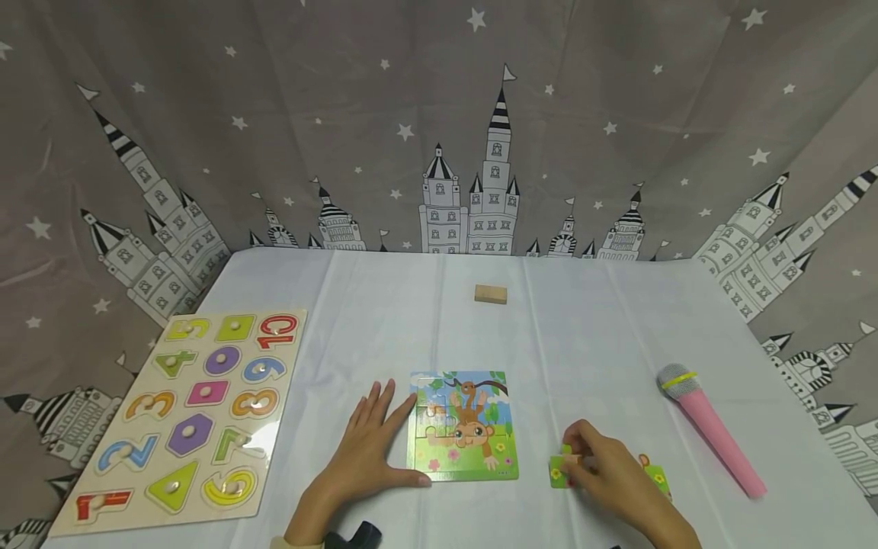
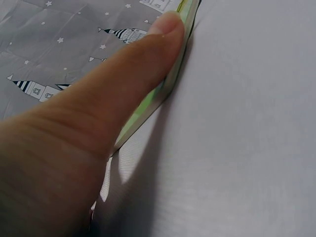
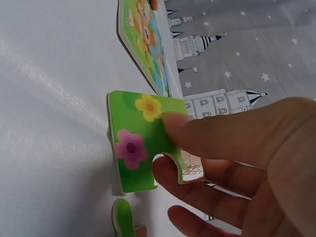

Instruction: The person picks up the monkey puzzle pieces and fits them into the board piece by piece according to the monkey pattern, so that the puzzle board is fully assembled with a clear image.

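Currently, the person's bare right hand [image 1: 610, 469] has a narrow grip, holding a flat green puzzle piece with a yellow and a pink flower [image 3: 148, 132]; the thumb lies across its face, fingers behind. Whether it is fully off the white cloth-covered desk [image 1: 370, 328], I cannot tell. At that hand's three o'clock, another green piece with a brown knob [image 1: 657, 479] is partly hidden.

Toward its nine o'clock lies a square monkey jigsaw [image 1: 463, 427]. Beside it, at eight to nine o'clock, the left hand [image 1: 363, 450] is spread wide, thumb touching the jigsaw's near left corner, seemingly to steady it.

The step in hand looks like picking up a loose piece; the next move appears to call for carrying it toward nine o'clock and turning it to match.

Around the jigsaw: pink toy microphone [image 1: 716, 438] at three o'clock, small wooden block [image 1: 490, 294] at twelve, pale number board [image 1: 257, 427] at nine.
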### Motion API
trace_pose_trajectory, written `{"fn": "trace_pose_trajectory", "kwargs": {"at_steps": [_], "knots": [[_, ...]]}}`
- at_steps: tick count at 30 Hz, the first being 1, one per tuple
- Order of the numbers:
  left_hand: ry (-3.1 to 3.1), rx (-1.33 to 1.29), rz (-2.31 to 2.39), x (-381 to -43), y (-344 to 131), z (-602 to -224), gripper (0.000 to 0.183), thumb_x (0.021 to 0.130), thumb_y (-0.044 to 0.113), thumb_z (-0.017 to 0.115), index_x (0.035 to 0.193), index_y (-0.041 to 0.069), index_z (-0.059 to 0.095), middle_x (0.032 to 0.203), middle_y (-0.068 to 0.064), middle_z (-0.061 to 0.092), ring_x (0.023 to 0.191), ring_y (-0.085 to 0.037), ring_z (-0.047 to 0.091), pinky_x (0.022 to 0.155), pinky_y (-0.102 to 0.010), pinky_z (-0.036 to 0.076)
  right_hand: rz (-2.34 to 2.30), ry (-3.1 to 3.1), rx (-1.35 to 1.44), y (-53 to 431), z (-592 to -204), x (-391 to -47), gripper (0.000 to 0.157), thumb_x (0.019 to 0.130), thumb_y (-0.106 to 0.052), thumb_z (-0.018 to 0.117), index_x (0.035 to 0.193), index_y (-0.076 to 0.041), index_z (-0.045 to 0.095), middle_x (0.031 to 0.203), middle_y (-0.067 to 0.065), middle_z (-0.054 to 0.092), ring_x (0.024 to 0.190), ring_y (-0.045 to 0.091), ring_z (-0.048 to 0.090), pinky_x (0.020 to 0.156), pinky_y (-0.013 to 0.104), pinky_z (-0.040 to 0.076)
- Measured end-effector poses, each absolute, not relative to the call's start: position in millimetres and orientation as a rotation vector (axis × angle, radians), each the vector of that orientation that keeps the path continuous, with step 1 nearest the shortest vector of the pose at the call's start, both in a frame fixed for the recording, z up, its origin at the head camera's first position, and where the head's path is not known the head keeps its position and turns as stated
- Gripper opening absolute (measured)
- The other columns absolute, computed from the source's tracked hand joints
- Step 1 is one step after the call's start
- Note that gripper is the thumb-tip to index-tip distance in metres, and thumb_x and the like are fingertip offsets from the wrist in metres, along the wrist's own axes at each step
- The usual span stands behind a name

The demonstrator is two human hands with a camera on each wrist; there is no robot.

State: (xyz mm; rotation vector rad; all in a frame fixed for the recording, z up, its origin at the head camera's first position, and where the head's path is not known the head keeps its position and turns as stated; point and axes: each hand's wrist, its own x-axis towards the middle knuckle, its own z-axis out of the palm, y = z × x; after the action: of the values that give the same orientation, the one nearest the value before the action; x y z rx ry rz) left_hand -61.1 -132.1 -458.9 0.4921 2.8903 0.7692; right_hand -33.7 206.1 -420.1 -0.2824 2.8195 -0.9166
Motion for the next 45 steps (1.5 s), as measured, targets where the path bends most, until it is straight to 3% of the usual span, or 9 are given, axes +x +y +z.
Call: {"fn": "trace_pose_trajectory", "kwargs": {"at_steps": [4,11,26,31,38,45], "knots": [[2.885,0.494,0.780,-61,-132,-459,0.113,0.050,0.073,0.068,0.143,0.022,0.028,0.153,-0.015,0.008,0.141,-0.035,0.000,0.113,-0.051,0.004,-0.977,2.842,-0.312,205,-422,-34,0.020,0.078,-0.011,0.068,0.092,-0.015,0.054,0.084,-0.006,0.065,0.079,0.007,0.063,0.068,0.020,0.053],[2.880,0.493,0.783,-61,-131,-459,0.113,0.050,0.073,0.068,0.143,0.023,0.029,0.153,-0.015,0.009,0.142,-0.034,0.000,0.113,-0.051,0.005,-1.109,2.880,-0.415,201,-425,-36,0.019,0.080,-0.019,0.068,0.092,-0.016,0.054,0.077,-0.012,0.062,0.071,-0.004,0.055,0.065,0.020,0.050],[2.887,0.494,0.769,-61,-132,-459,0.113,0.050,0.074,0.068,0.143,0.022,0.029,0.153,-0.015,0.010,0.141,-0.035,0.001,0.113,-0.052,0.006,-1.297,2.787,-0.529,176,-432,-49,0.014,0.082,-0.023,0.066,0.090,-0.018,0.056,0.076,-0.013,0.064,0.073,-0.002,0.058,0.068,0.023,0.050],[2.892,0.488,0.780,-60,-132,-458,0.113,0.050,0.072,0.069,0.142,0.021,0.030,0.153,-0.016,0.011,0.141,-0.035,0.002,0.113,-0.052,0.006,-1.404,2.663,-0.575,163,-433,-59,0.015,0.084,-0.024,0.064,0.093,-0.015,0.056,0.077,-0.008,0.065,0.072,0.000,0.059,0.068,0.022,0.050],[2.901,0.492,0.782,-60,-133,-457,0.112,0.050,0.072,0.069,0.142,0.021,0.031,0.152,-0.016,0.011,0.141,-0.036,0.003,0.113,-0.052,0.007,-1.525,2.529,-0.629,129,-432,-70,0.021,0.084,-0.012,0.063,0.101,-0.002,0.056,0.076,0.008,0.066,0.060,0.011,0.059,0.052,0.019,0.049],[2.899,0.501,0.760,-60,-133,-458,0.111,0.051,0.075,0.066,0.143,0.022,0.029,0.152,-0.016,0.011,0.141,-0.036,0.002,0.113,-0.052,0.006,-1.544,2.505,-0.646,96,-444,-75,0.023,0.081,-0.015,0.067,0.100,-0.004,0.059,0.081,0.004,0.067,0.065,0.003,0.061,0.058,0.017,0.052]]}}
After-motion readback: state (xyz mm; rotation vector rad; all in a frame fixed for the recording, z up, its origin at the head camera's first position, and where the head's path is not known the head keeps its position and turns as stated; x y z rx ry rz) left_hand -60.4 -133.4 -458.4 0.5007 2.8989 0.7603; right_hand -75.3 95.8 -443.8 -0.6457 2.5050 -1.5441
